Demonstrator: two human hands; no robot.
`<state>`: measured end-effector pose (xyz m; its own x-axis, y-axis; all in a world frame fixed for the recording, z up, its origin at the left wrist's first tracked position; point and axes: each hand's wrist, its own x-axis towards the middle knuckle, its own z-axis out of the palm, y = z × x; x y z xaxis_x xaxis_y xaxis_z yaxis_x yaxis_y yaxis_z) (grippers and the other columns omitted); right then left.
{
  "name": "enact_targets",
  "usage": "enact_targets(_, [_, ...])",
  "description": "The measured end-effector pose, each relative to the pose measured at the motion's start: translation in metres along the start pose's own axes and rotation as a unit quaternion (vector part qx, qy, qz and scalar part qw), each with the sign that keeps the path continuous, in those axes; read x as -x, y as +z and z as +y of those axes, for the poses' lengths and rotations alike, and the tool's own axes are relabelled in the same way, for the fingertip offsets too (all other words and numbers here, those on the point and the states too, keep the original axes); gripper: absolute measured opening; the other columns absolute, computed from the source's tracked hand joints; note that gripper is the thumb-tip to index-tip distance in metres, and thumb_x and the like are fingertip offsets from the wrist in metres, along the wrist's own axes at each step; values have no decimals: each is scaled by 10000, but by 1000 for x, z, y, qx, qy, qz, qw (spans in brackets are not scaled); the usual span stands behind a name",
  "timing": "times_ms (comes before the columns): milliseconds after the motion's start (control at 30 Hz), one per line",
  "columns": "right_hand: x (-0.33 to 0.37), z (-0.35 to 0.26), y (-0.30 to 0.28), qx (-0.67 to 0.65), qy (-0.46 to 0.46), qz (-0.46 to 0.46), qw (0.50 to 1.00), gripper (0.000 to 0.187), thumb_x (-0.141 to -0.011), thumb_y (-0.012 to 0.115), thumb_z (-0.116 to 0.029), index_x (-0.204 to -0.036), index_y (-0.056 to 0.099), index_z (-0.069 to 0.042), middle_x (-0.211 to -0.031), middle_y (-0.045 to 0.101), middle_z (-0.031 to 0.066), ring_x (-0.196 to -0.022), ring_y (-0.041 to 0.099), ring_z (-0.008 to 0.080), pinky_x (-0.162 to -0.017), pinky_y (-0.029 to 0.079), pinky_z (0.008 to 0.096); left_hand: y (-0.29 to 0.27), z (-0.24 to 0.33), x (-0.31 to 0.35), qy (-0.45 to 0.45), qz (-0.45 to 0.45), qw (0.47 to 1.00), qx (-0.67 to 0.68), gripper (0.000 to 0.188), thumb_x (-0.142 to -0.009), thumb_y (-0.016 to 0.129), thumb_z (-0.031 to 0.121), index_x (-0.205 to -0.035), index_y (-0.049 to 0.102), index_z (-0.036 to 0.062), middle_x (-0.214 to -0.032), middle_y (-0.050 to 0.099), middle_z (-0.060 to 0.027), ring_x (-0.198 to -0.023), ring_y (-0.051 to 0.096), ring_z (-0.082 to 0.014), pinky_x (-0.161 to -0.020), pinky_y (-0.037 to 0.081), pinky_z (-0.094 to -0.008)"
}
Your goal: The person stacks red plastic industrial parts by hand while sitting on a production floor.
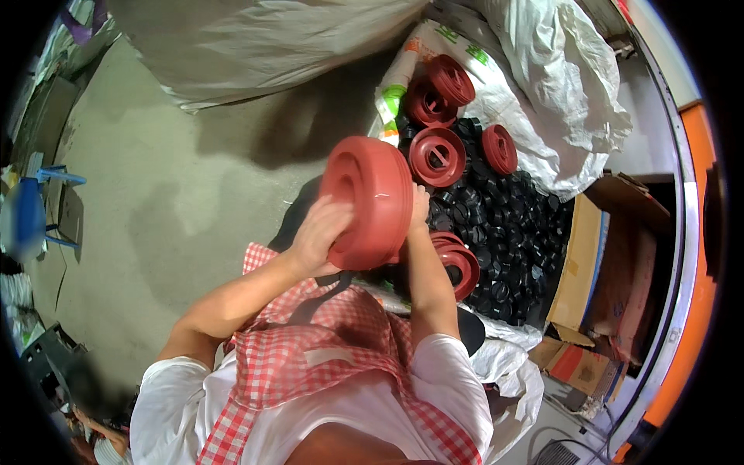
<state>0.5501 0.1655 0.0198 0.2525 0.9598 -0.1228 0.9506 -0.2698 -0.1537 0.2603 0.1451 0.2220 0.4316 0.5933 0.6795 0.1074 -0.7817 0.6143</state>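
I hold a large red round plastic part (pixel 380 198), ring-like with a recessed middle, tilted up in front of my apron. My left hand (pixel 319 232) grips it from the left, fingers reaching into the hollow face and slightly blurred. On its right side is my right hand (pixel 419 208), closed on the rim, with most of its fingers hidden behind the part. To the right, similar red parts (pixel 437 157) lie on a heap of small black caps (pixel 504 232). Two more red parts (pixel 463 271) rest beside my right forearm.
White woven sacks (pixel 558 93) lie around the heap, and a big pale sack (pixel 263 46) stands ahead. Open cardboard boxes (pixel 577 267) are at the right by a metal-edged orange frame (pixel 690 310). A blue stool (pixel 31 209) stands far left. Another person (pixel 108 442) shows at lower left.
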Motion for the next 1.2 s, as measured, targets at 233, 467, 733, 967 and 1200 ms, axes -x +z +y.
enact_targets(233, [-26, 22, 11, 115, -159, 8, 981, 240, -824, 635, -282, -860, 607, -47, -901, 642, 155, -846, 625, 310, -779, 512, 410, 8, -1, -1, 24, 2, 1000, -4, 600, -703, 758, 280, -1165, 498, 1, -1127, 531, -176, -1049, 511, -383, -930, 372, -487])
enact_targets(467, [50, -47, -167, -639, 60, 67, 764, 122, -862, 599, -106, -797, 526, -32, -1141, 591, 159, -964, 594, 267, -863, 467, 387, -9, 39, 0, -99, 87, 989, 74, 896, -668, 794, 224, -1393, 316, 3, -1292, 453, -197, -1190, 455, -350, -1044, 324, -450])
enact_targets(733, [198, -134, -248, -473, -198, 148, 846, 162, -753, 623, 9, -775, 471, -44, -1366, 416, 196, -1244, 435, 284, -1002, 345, 373, -32, 106, -13, -327, -42, 871, 365, 728, -700, 774, 171, -1318, 421, 18, -1180, 580, -95, -1080, 554, -181, -928, 437, -311])
enact_targets(967, [238, -136, -252, -310, -315, 80, 893, 332, -686, 697, -47, -959, 510, -56, -1193, 483, 189, -1129, 489, 354, -933, 418, 448, -55, 108, -6, -406, -139, 744, 513, 575, -711, 761, 143, -1213, 501, 42, -1043, 633, -62, -934, 601, -147, -837, 491, -320])
enact_targets(1200, [238, -134, -225, -732, 12, -81, 676, 793, -863, 649, -191, -1449, 121, -108, -1391, 370, 161, -1223, 449, 264, -987, 417, 361, -50, 130, 13, -299, -99, 888, 334, 818, -703, 795, 201, -1372, 356, 29, -1164, 611, -94, -1021, 591, -159, -890, 473, -310])
